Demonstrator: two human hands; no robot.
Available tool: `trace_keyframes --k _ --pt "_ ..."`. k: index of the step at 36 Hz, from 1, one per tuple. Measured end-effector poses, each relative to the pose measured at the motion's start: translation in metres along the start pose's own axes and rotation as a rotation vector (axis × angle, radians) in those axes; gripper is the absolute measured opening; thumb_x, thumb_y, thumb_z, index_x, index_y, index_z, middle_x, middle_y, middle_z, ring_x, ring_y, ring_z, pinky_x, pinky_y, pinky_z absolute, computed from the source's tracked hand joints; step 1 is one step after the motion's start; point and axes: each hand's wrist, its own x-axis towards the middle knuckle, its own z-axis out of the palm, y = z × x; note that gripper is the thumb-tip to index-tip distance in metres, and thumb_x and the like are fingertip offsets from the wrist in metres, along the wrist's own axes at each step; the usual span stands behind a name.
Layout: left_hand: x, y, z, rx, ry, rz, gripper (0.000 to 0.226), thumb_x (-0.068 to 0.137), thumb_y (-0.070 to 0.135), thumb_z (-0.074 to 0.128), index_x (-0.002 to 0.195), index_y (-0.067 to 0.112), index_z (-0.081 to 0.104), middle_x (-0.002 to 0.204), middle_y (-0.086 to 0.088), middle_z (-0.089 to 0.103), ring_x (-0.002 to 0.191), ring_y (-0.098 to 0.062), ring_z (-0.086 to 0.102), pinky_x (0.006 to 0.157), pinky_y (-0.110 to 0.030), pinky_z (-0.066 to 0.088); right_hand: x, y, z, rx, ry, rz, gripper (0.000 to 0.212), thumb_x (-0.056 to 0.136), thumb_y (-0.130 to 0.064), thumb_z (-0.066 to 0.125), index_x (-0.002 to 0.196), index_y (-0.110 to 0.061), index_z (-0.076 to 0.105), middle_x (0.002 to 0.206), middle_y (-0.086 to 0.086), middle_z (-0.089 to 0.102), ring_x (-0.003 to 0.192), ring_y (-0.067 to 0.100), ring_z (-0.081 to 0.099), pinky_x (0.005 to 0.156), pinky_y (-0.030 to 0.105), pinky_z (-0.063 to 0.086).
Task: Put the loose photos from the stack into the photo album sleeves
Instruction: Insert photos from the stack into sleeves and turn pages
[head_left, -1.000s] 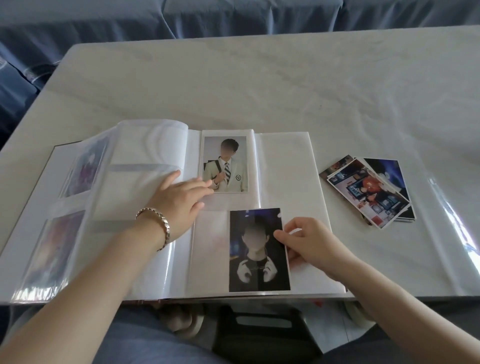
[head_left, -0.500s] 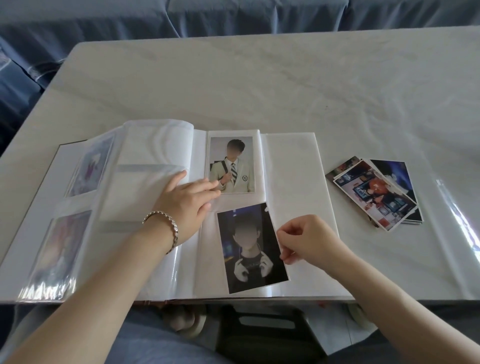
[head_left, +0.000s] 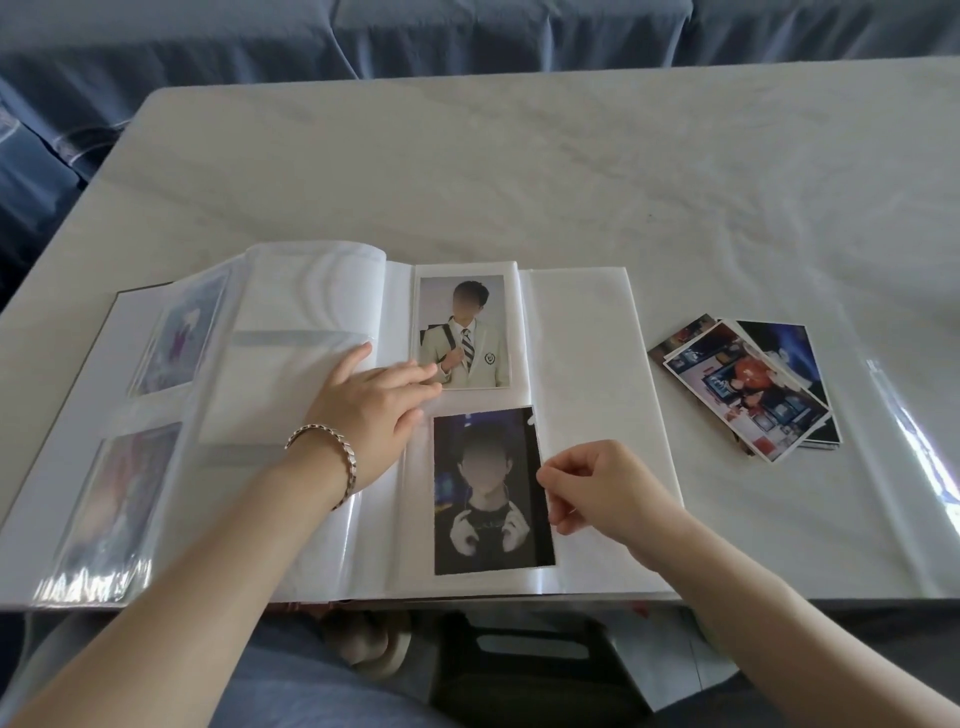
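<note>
The open photo album (head_left: 587, 364) lies on the white table in front of me. A photo of a person in a pale blazer (head_left: 464, 332) sits in the upper sleeve of the right page. Below it a dark photo (head_left: 488, 491) lies nearly straight over the lower sleeve; my right hand (head_left: 597, 486) pinches its right edge between thumb and fingers. My left hand (head_left: 371, 402), with a metal bracelet on the wrist, presses flat on the pages beside the spine. The stack of loose photos (head_left: 748, 387) lies fanned on the table to the right of the album.
Left-hand pages arch up (head_left: 311, 291), with two filled sleeves (head_left: 179, 338) at the far left. A shiny plastic sheet (head_left: 914, 441) covers the table's right side. Blue cloth-covered seating (head_left: 467, 36) runs behind the table. The table's near edge is at my lap.
The dark photo has slid up and left and turned from tilted to nearly straight, its top now close under the blazer photo. My left hand has stayed pressed on the pages.
</note>
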Motion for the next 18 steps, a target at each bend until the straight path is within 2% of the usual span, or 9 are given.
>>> trace_keyframes --k 4,9,12,15,18 --pt "0.000 0.000 0.000 0.019 -0.010 0.000 0.037 0.096 0.015 0.046 0.130 0.028 0.055 0.144 0.014 0.040 0.132 -0.004 0.039 0.110 -0.023 -0.010 -0.002 0.000 0.010 -0.048 -0.004 -0.044 0.016 0.092 -0.014 0.056 0.078 -0.014 0.064 0.050 -0.005 0.063 0.045 0.004 0.059 0.056 0.016 0.050" --pt "0.000 0.000 0.000 0.044 -0.024 -0.010 0.039 0.098 0.016 0.042 0.133 0.032 0.051 0.145 0.017 0.036 0.134 -0.001 0.034 0.109 -0.021 -0.012 -0.004 -0.004 0.015 -0.169 -0.038 -0.103 0.026 0.091 -0.012 0.054 0.067 -0.019 0.061 0.048 -0.006 0.063 0.043 0.001 0.058 0.051 0.008 0.042" --pt "0.001 0.001 -0.001 0.038 -0.020 -0.018 0.040 0.097 0.013 0.042 0.132 0.031 0.052 0.145 0.016 0.037 0.134 -0.002 0.034 0.109 -0.021 -0.012 -0.005 -0.006 0.016 -0.219 -0.063 -0.123 0.030 0.091 -0.011 0.053 0.062 -0.019 0.060 0.052 -0.006 0.063 0.044 0.001 0.059 0.048 0.009 0.042" --pt "0.001 0.001 0.000 0.044 -0.020 -0.019 0.042 0.098 0.012 0.039 0.133 0.031 0.051 0.146 0.017 0.036 0.134 -0.001 0.033 0.109 -0.021 -0.013 -0.004 -0.010 0.013 -0.238 -0.118 -0.105 0.030 0.092 -0.011 0.050 0.066 -0.016 0.064 0.058 -0.006 0.064 0.051 0.002 0.063 0.050 0.011 0.046" --pt "0.001 0.002 0.000 0.041 -0.024 -0.026 0.042 0.098 0.011 0.038 0.134 0.031 0.050 0.146 0.017 0.035 0.135 -0.001 0.032 0.110 -0.021 -0.012 -0.001 -0.015 0.010 -0.162 -0.119 -0.049 0.024 0.093 -0.020 0.053 0.072 -0.018 0.064 0.064 -0.005 0.066 0.052 0.003 0.063 0.047 0.011 0.045"
